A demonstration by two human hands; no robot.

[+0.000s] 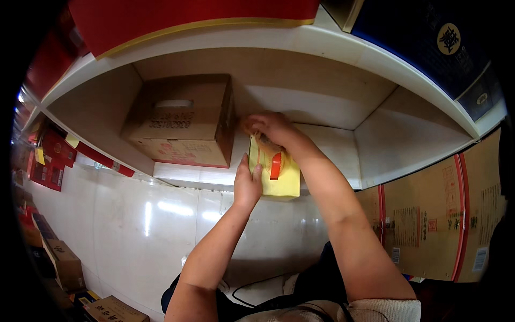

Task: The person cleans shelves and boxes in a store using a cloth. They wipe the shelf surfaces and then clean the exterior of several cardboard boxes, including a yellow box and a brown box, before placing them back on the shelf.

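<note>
A yellow box (pixel 284 186) with a red ribbon (pixel 276 166) on its top lies on the lower white shelf, its near end at the shelf's front edge. My left hand (pixel 248 183) rests against the box's left side, fingers stretched out and thumb touching its edge. Over the far end of the box, my right hand (pixel 274 130) is closed on a crumpled tan cloth (pixel 266 144). Part of that cloth is hidden beneath the hand, and some of it shows beyond the fingertips.
Left of the yellow box stands a brown carton (pixel 179 121) with a handle slot. Large strapped cartons (pixel 434 214) line the right side. Overhead, the upper shelf holds a red box (pixel 193 19) and a dark blue box (pixel 418 43). More boxes (pixel 63 263) stand on the floor at left.
</note>
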